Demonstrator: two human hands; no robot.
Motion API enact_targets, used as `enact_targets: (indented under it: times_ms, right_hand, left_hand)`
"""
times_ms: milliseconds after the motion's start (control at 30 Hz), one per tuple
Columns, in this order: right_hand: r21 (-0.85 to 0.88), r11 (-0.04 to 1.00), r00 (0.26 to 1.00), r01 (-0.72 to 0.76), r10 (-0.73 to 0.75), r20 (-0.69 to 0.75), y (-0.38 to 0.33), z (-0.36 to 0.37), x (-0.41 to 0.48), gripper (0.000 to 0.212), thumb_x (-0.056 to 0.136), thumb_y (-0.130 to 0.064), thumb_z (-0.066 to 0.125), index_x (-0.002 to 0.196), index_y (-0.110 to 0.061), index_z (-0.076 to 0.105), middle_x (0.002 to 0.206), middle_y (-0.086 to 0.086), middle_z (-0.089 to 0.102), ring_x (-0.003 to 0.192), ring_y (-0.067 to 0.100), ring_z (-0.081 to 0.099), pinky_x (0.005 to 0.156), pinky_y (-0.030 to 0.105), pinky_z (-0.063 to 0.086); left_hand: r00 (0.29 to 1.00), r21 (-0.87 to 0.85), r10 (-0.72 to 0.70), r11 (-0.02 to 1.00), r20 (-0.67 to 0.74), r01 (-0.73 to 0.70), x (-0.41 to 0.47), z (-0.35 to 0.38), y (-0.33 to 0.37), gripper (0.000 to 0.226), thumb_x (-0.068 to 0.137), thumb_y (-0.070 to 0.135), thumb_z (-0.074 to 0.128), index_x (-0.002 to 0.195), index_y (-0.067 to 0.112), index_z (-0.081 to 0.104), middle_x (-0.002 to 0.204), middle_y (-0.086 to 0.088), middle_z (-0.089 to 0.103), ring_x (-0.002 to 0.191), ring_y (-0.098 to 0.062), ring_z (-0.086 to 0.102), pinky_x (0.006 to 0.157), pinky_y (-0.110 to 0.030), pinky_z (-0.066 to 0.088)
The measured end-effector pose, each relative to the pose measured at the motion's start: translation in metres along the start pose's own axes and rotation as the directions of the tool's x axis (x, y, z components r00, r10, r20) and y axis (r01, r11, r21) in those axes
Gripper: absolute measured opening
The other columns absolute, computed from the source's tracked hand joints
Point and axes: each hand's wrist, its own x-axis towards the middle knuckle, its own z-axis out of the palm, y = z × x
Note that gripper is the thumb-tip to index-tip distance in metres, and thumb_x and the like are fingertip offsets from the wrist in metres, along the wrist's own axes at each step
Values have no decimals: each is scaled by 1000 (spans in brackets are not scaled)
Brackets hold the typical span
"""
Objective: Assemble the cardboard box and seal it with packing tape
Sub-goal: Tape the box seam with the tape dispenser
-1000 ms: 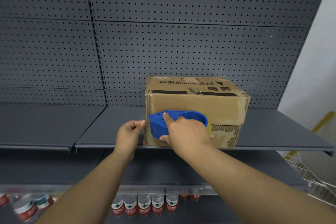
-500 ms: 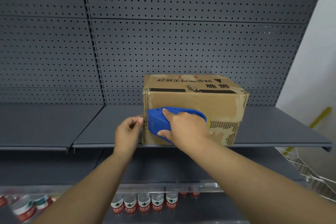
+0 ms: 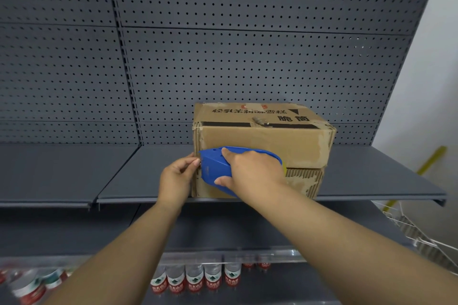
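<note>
The cardboard box (image 3: pixel 262 148) sits on the shelf (image 3: pixel 148 181). The right hand (image 3: pixel 250 171) grips a blue tape dispenser (image 3: pixel 213 168) against its front; the left hand (image 3: pixel 177 176) fingers (image 3: pixel 192 162) pinch what seems the tape end at the corner. Sealing seems underway; next, draw the dispenser rightward.

Both forearms bare, extended forward and upward, converging toward centre of view. Left hand (image 3: pixel 176 176): fingers curled, thumb and forefinger tips pinched together at right side of hand; whether anything sits between tips cannot be told. Left wrist straight. Right hand (image 3: pixel 250 171): palm down, back of hand up, fingers wrapped over blue tape dispenser (image 3: pixel 213 168), forefinger extended along its top, thumb beneath. Left fingertips just beside dispenser's nose.
</note>
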Motion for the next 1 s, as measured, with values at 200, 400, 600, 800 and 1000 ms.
enact_targets:
  times_ms: [200, 400, 600, 800, 1000]
  right_hand:
    - [32, 999, 999, -14, 13, 33, 0, -8, 0, 61, 89, -55, 48, 141, -26, 34, 107, 6, 61, 87, 24, 55, 46, 27, 32]
    - [-59, 998, 999, -29, 31, 37, 1, 2, 0, 71, 92, -56, 43, 150, -26, 17, 96, 7, 63, 71, 22, 55, 45, 27, 37]
    - [-56, 998, 999, -32, 34, 29, -1, 6, 1, 71, 92, -55, 44, 150, -25, 16, 95, 7, 60, 71, 22, 51, 45, 28, 35]
    - [-49, 998, 998, -31, 34, 55, -4, 4, 1, 70, 93, -53, 44, 151, -24, 17, 87, 6, 53, 73, 22, 50, 46, 30, 37]
    - [-56, 998, 999, -3, 6, 47, -3, 4, 1, 70, 93, -53, 44, 150, -23, 18, 102, 8, 63, 73, 22, 49, 46, 29, 36]
  left_hand:
    - [1000, 15, -5, 1000, -11, 5, 0, 0, -3, 16, 91, 9, 54, 97, 9, 69, 107, 0, 66, 93, -6, 60, 77, -10, 43]
    - [998, 45, 4, 999, -61, -2, 1, 0, -9, 14, 91, 15, 55, 85, 18, 68, 90, 3, 69, 91, -13, 62, 75, -17, 45]
    - [998, 55, -43, 998, -38, 45, 1, -9, -12, 13, 89, 20, 59, 91, 11, 68, 97, 0, 69, 95, -11, 62, 81, -21, 45]
    - [995, 44, -73, 996, -67, 76, -2, -8, -15, 14, 88, 22, 60, 89, 11, 67, 93, -1, 69, 90, -11, 62, 76, -20, 44]
    - [996, 214, -69, 974, -54, 79, 3, -4, -12, 23, 93, 23, 50, 74, 12, 58, 70, -1, 56, 67, -15, 49, 63, -29, 41]
